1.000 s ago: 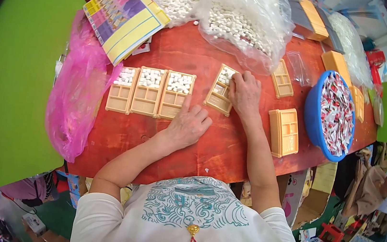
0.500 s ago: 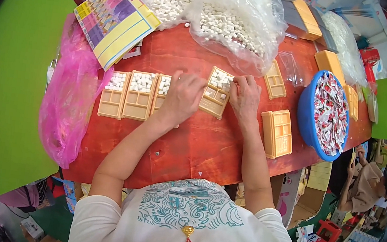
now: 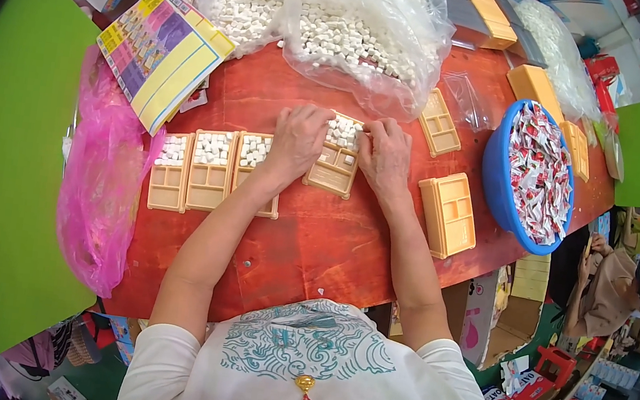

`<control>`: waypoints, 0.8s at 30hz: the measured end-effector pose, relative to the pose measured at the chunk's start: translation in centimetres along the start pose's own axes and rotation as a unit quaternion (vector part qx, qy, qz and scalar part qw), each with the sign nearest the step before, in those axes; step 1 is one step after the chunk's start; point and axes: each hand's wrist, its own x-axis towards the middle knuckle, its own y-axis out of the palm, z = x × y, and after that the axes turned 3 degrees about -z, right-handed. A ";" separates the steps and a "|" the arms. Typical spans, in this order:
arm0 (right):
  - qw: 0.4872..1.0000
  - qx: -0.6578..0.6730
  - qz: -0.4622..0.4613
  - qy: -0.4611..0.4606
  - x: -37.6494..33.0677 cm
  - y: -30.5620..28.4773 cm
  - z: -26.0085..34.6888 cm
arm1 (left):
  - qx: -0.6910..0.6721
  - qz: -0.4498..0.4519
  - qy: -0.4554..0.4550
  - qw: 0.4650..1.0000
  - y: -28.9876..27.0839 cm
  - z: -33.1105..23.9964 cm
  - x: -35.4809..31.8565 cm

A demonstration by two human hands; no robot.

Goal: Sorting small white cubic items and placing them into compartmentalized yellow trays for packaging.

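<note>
A tan compartment tray [image 3: 330, 179] lies slightly tilted on the red table, its far section filled with small white cubes. One white cube sits in a small compartment on its right. My left hand [image 3: 299, 140] has its fingers closed at the tray's far left corner. At the far right edge, my right hand [image 3: 386, 154] is pinched against the tray, fingertips beside the cubes. Left of my hands stand similar trays in a row: a left tray [image 3: 168, 188], a middle tray [image 3: 208, 186] and a right tray [image 3: 249, 178], partly covered by my left forearm. Each holds white cubes in its far section.
Beyond my hands spreads a clear plastic bag [image 3: 409, 91] of white cubes. Rightward are a lone tray [image 3: 440, 131], stacked trays [image 3: 445, 219] and a blue basin [image 3: 497, 170] of small packets. Pink plastic [image 3: 96, 204] and a printed card [image 3: 164, 53] lie left. A co-worker [image 3: 605, 283] sits far right.
The view has shifted a little. My left hand has moved slightly farther forward along the tray's left side. My right hand stays at the tray's right edge.
</note>
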 end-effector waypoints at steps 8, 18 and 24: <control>1.000 0.024 0.010 0.005 0.0 0.2 0.2 | 0.111 0.015 0.094 0.989 -0.3 -0.6 -0.5; 0.989 -0.051 0.094 -0.097 -1.6 0.4 2.7 | 0.019 -0.008 0.016 1.000 -1.1 0.1 -0.9; 0.970 -0.103 0.207 -0.079 -2.0 1.1 2.0 | -0.015 -0.006 -0.010 1.000 -3.1 0.0 -1.5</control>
